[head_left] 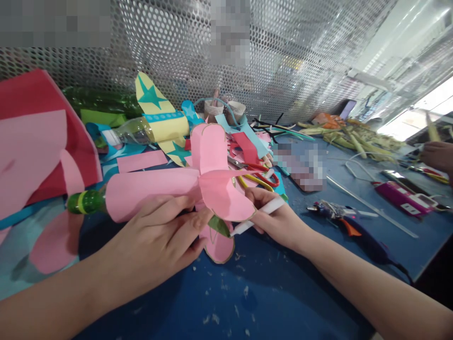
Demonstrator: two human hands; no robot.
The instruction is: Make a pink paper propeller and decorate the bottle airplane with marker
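Note:
A green bottle (pixel 87 202) wrapped in pink paper lies on its side above the table, its neck to the left. Pink paper fins or petals (pixel 214 151) with golden-brown edging stand out around its right end. My left hand (pixel 166 231) is closed around the wrapped body near these fins. In my right hand (pixel 271 215) is a slim white pen (pixel 271 206), held in a pinch. Its narrow tip points left, close to a green patch of the bottle below a fin. Whether the tip touches is hard to tell. Part of the right fingers is behind the fin.
Red-handled scissors (pixel 258 172) lie among paper scraps behind the fins. A yellow paper-covered bottle (pixel 170 128) with star wings stands at the back left. A glue gun (pixel 354 229) and a purple box-like item (pixel 403 197) rest at right, near another person's hand (pixel 439 156).

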